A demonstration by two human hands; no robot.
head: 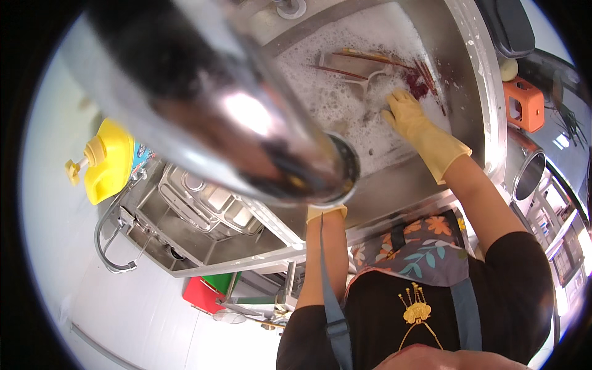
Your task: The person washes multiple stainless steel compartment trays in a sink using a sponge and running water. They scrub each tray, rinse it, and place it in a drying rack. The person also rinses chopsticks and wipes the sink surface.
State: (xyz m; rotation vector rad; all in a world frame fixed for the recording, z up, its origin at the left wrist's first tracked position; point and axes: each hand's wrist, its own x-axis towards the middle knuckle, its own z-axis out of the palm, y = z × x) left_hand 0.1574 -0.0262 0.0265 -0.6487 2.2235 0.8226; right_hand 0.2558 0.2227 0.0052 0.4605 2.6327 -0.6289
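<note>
Foamy water (319, 106) fills a large stainless steel sink (407, 185). My right hand (407, 111), in a yellow rubber glove, reaches palm down to the foam; whether its fingers grip anything below is unclear. Just beyond its fingertips lie a dark red scrubbing pad or cloth (417, 87) and several reddish-brown chopsticks (426, 77). A clear plastic container (347, 64) is partly sunk to the left, with more chopsticks across it. My left hand is hidden behind the large chrome faucet (259, 120); only its glove's cuff shows.
A neighbouring sink on the left holds stainless steel trays (203, 199). Beyond it stands a yellow pump bottle (108, 159). On the right are an orange plastic holder (525, 104), a metal pot (527, 171) and a black container (506, 27). The faucet looms close to the view.
</note>
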